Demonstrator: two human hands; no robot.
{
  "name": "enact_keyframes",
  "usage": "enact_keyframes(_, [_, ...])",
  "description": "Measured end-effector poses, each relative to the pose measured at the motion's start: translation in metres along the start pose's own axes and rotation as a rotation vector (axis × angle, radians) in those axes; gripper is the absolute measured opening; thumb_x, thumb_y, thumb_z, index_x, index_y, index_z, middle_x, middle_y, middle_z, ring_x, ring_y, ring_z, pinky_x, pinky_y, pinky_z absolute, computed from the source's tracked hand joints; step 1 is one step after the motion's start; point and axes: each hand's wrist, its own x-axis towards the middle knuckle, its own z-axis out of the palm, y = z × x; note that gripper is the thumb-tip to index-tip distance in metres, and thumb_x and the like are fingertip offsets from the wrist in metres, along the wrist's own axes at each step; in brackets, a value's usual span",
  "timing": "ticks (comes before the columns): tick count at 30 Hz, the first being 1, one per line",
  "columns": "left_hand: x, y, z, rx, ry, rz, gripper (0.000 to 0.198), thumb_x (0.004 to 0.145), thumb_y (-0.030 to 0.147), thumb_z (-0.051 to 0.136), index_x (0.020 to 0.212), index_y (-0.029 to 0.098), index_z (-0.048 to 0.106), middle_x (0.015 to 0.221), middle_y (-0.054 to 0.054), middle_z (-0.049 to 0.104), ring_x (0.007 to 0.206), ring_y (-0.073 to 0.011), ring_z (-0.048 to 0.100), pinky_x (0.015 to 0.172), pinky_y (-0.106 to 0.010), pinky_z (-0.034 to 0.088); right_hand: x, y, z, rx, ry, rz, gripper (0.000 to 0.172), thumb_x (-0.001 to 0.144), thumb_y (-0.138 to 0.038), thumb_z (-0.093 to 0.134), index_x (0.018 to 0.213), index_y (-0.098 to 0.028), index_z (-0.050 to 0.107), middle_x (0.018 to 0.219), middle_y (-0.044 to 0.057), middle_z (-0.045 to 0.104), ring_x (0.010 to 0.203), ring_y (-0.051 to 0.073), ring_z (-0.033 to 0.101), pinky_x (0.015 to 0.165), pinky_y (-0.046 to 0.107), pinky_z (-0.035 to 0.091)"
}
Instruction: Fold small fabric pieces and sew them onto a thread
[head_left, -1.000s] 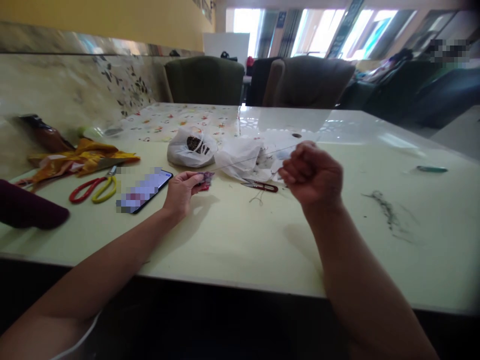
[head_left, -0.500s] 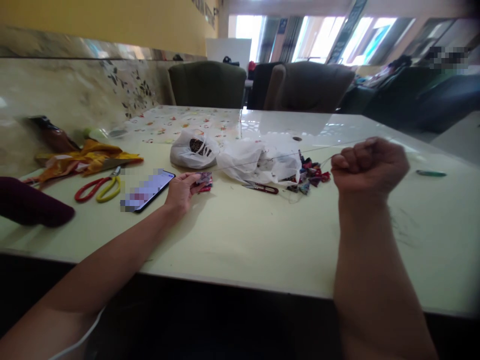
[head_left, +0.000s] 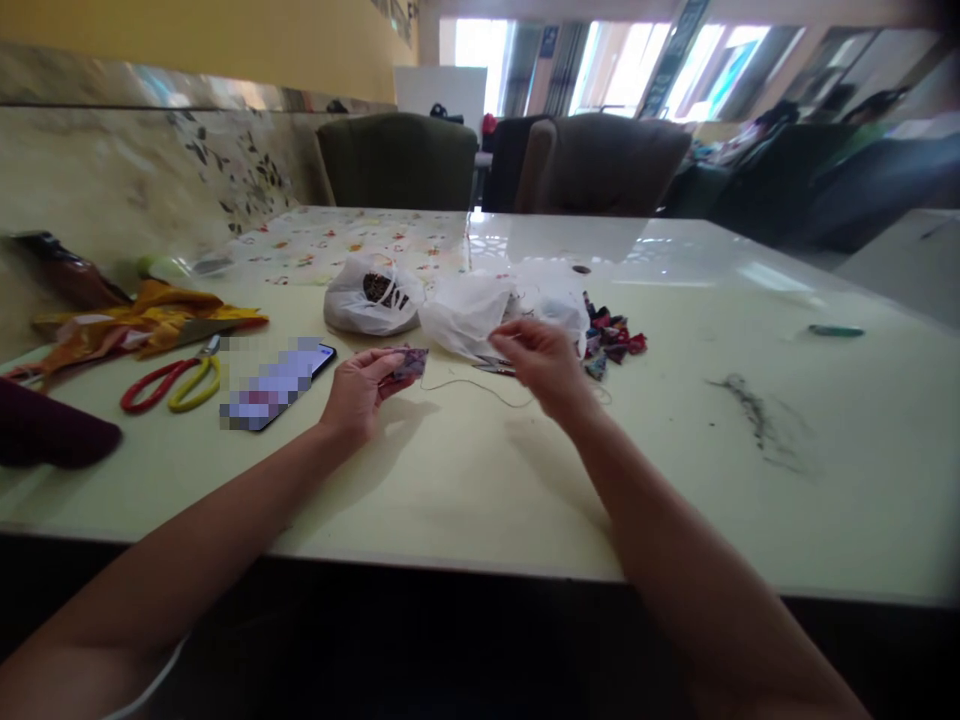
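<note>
My left hand [head_left: 358, 390] pinches a small purple patterned fabric piece [head_left: 410, 364] above the table, left of centre. A thin dark thread [head_left: 480, 382] runs slack from that fabric across the tabletop and passes below my right hand [head_left: 541, 365]. The right thumb and fingertips are pinched together, apart from the fabric. Whatever small end of the thread they grip is too fine to make out. Partly hidden behind the right hand lie thread snips [head_left: 495, 368]. Several small colourful fabric pieces [head_left: 616, 335] are heaped beyond it.
White plastic bags [head_left: 465, 310] stand behind my hands, one holding dark beads or grains [head_left: 373, 322]. Leftward are a phone [head_left: 319, 365], red-and-yellow-handled scissors [head_left: 195, 388], orange cloth [head_left: 165, 315] and a dark purple object [head_left: 56, 430]. Thread scraps [head_left: 754, 415] and a green object [head_left: 836, 330] lie right.
My right hand has come from the far right in towards the fabric and turned from a fist into a pinch. The thread, stretched taut before, now hangs slack. My left hand keeps the fabric.
</note>
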Motion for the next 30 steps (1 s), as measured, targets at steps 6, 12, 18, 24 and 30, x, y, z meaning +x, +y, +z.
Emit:
enact_keyframes(6, [-0.014,-0.004,0.004,0.142,-0.099,0.018,0.029,0.06,0.033,0.088,0.08,0.015,0.076,0.088,-0.008,0.076,0.077,-0.0194,0.07,0.065,-0.028,0.056,-0.022,0.006,0.046,-0.201,-0.163,-0.004,0.017,0.086,-0.035,0.068,0.091,-0.019,0.07,0.055,-0.006,0.045,0.055,0.01,0.037,0.057,0.027,0.026])
enact_keyframes(12, [-0.021,-0.006,0.007,0.207,-0.186,-0.014,0.028,0.06,0.035,0.089,0.073,0.014,0.075,0.074,-0.006,0.073,0.066,-0.0162,0.066,0.058,-0.026,0.05,-0.026,0.004,0.05,-0.244,-0.211,-0.015,0.014,0.087,-0.028,0.063,0.077,-0.018,0.065,0.06,-0.003,0.051,0.061,0.011,0.042,0.062,0.027,0.029])
enact_keyframes(18, [-0.017,-0.006,0.006,0.216,-0.152,-0.004,0.028,0.058,0.034,0.088,0.07,0.015,0.073,0.071,-0.004,0.07,0.062,-0.0152,0.063,0.053,-0.024,0.046,-0.026,-0.001,0.047,0.031,-0.314,0.082,0.024,0.084,-0.039,0.066,0.074,-0.017,0.063,0.064,-0.002,0.053,0.061,0.01,0.041,0.059,0.026,0.03])
enact_keyframes(24, [-0.016,-0.005,0.006,0.22,-0.126,0.002,0.026,0.057,0.032,0.087,0.069,0.016,0.072,0.07,-0.002,0.068,0.06,-0.013,0.059,0.053,-0.024,0.045,-0.027,-0.006,0.044,0.155,-0.418,0.108,0.024,0.082,-0.039,0.069,0.076,-0.017,0.063,0.065,-0.003,0.052,0.061,0.009,0.039,0.058,0.025,0.029])
enact_keyframes(30, [-0.016,-0.002,0.005,0.204,-0.131,0.007,0.027,0.059,0.033,0.087,0.073,0.016,0.072,0.073,-0.003,0.07,0.062,-0.0138,0.061,0.055,-0.024,0.045,-0.024,-0.004,0.042,0.027,-0.338,0.089,0.034,0.085,-0.049,0.069,0.073,-0.019,0.057,0.058,-0.005,0.044,0.057,0.009,0.035,0.055,0.026,0.024])
